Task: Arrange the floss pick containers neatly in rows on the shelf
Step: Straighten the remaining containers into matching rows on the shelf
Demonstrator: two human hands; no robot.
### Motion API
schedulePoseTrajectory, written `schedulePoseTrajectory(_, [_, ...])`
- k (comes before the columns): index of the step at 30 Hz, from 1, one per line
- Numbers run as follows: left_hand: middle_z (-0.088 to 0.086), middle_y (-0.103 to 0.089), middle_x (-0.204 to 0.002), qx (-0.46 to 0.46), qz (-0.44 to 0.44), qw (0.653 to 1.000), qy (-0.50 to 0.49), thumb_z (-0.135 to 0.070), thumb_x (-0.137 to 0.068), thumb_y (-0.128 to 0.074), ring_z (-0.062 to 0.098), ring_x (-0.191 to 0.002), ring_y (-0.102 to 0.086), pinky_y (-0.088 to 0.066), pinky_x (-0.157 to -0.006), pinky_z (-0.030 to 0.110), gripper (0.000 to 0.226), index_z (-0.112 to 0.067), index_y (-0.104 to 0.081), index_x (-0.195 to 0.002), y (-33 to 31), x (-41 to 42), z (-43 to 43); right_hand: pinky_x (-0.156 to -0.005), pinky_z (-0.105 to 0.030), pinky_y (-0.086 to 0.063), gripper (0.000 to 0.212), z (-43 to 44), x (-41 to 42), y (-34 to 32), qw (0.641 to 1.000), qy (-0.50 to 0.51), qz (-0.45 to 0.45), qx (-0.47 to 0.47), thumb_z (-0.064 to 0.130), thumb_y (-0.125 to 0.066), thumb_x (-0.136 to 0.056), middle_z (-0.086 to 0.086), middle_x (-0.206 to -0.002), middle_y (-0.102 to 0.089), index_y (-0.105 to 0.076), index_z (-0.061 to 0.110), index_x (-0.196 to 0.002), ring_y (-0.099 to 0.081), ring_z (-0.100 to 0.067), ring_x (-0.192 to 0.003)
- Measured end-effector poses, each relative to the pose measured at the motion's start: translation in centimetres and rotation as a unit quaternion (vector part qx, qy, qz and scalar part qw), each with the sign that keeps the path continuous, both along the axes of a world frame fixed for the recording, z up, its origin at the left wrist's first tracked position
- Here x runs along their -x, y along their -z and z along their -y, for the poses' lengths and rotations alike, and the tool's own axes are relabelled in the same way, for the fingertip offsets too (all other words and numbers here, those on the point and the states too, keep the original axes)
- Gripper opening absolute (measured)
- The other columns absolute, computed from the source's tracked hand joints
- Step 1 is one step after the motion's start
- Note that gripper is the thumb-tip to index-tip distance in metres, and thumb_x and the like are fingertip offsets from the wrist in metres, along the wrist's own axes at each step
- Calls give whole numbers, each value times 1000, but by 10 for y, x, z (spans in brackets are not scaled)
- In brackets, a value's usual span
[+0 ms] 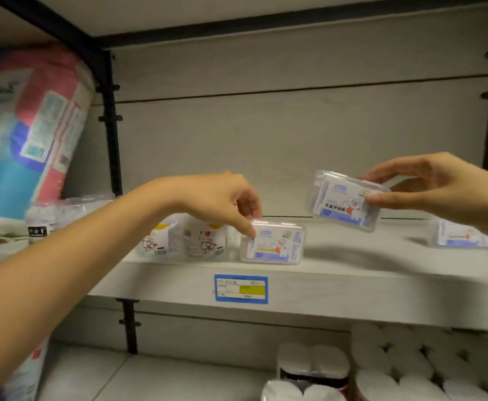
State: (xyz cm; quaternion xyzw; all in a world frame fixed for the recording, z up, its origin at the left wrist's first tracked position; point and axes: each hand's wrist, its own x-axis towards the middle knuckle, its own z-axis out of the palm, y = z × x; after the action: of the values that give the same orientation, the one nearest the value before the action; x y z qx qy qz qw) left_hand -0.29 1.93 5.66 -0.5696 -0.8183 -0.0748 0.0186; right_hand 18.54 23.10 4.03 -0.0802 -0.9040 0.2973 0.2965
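Head view: the shelf box [274, 244] is pinched by the left hand [222, 198]; at its 2 o'clock, the raised box [344, 201], long axis 9-to-3, is gripped by the right hand [427, 189].

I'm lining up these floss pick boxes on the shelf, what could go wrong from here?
The standing container sits near the front edge of the shelf; the left hand pinching its corner could tip it off. The right hand grips the held container by one end in mid-air, so it might slip.
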Motion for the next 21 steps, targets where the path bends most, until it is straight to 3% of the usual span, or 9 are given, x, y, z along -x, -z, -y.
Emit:
schedulePoseTrajectory(2, [-5,-67,-107,8,-68,998,8,-34,-82,-67,11,-99,-60,-40,-79,12,33,-18,-64,-111,2,5,1,-74,-23,-52,34,13,11,-1,1000,17,-1,-13,41,-70,-58,15,-83,-72,-67,34,-92,-69,-2,-77])
schedulePoseTrajectory(4, [-9,-67,-106,11,-117,993,20,-38,-81,-67,9,-99,-56,-26,-79,16,33,-21,-65,-109,3,10,3,-73,-21,-51,26,25,21,-3,999,38,8,-32,36,-72,-66,17,-87,-70,-67,34,-91,-68,1,-76])
schedulePoseTrajectory(7, [-12,-67,-106,19,-128,991,33,-41,-81,-66,10,-100,-52,-14,-76,1,34,-23,-65,-109,-1,13,5,-80,-30,-53,25,34,39,-9,996,65,18,-64,30,-74,-72,13,-93,-69,-68,29,-97,-69,-8,-81])
schedulePoseTrajectory(13, [-14,-65,-106,25,-122,991,53,-43,-80,-66,0,-87,-42,-12,-75,-6,34,-25,-65,-109,-4,17,7,-84,-33,-53,25,45,70,-13,989,55,56,-124,27,-75,-74,5,-98,-71,-69,25,-99,-70,-13,-84])
schedulePoseTrajectory(17, [-16,-64,-106,36,-136,988,59,-45,-79,-66,2,-102,-48,-21,-90,22,34,-29,-65,-109,-5,23,11,-84,-30,-53,28,50,87,-7,983,36,85,-161,29,-76,-73,7,-100,-70,-69,26,-100,-69,-10,-85])
schedulePoseTrajectory(21, [-18,-61,-102,11,-172,984,51,-48,-77,-66,1,-98,-43,-19,-83,23,39,-30,-64,-111,0,24,12,-83,-31,-54,29,51,96,-2,985,16,102,-142,25,-77,-73,5,-102,-70,-69,23,-101,-69,-14,-87])
